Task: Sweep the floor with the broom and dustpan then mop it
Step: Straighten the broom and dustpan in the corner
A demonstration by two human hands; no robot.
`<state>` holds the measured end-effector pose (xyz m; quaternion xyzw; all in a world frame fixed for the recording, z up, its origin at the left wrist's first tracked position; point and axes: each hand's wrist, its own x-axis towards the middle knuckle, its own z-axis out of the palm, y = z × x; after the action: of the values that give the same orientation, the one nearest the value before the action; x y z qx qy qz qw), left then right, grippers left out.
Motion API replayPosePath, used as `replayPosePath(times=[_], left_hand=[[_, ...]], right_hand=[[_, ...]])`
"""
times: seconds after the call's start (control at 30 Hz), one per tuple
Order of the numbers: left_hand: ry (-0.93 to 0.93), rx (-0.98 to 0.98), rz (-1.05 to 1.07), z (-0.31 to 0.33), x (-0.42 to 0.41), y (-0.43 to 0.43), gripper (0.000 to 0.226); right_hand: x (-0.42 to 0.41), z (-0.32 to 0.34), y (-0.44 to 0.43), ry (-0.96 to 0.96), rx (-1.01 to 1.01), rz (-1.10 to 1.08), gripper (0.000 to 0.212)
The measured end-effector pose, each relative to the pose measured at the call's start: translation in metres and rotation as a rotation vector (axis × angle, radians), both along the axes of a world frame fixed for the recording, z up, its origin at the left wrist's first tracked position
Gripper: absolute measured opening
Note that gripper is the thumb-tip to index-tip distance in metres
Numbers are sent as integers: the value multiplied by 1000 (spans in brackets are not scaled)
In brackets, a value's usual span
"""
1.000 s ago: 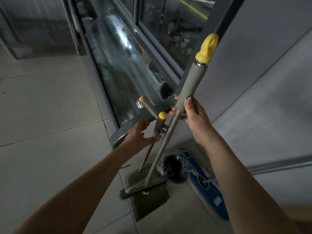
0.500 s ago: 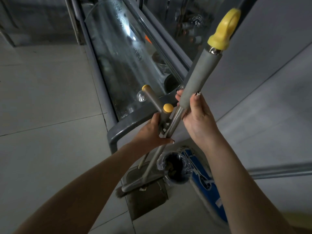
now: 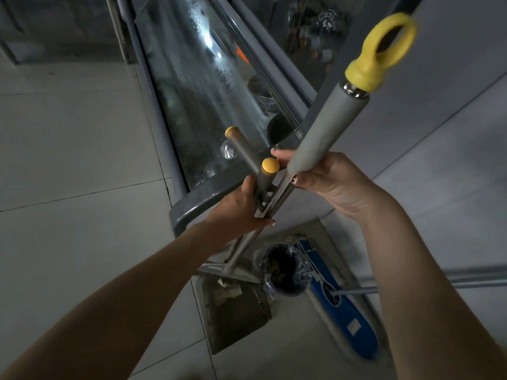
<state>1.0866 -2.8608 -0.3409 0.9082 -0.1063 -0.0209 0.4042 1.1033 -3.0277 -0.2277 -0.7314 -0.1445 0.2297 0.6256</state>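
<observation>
Glossy tiles (image 3: 68, 160) below; right hand (image 3: 329, 182) clenches broom's grey foam grip (image 3: 323, 127); left hand (image 3: 236, 212) grasps dustpan's yellow-capped handle (image 3: 263, 182).

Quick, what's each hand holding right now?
Left hand: gripping the short handle.
Right hand: gripping the broom handle.

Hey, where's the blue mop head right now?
In the head view, the blue mop head lies flat on the floor at lower right, just right of the small lined bin and the dustpan.
</observation>
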Motion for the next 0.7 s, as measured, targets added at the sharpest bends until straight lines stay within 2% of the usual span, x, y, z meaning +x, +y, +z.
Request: replayPosePath(times=[0.13, 0.3, 0.47, 0.7], left_hand=[[1, 40, 17, -9, 1, -1, 78], [99, -6, -13, -17, 2, 0, 87], [140, -64, 56, -19, 4, -6, 87], [155, 75, 104, -17, 7, -11, 82]], right_hand=[[-2, -6, 2, -2, 7, 9, 45], [1, -7, 2, -6, 70, 27, 40], [6, -7, 2, -63, 156, -34, 40], [7, -9, 6, -19, 184, 36, 48]])
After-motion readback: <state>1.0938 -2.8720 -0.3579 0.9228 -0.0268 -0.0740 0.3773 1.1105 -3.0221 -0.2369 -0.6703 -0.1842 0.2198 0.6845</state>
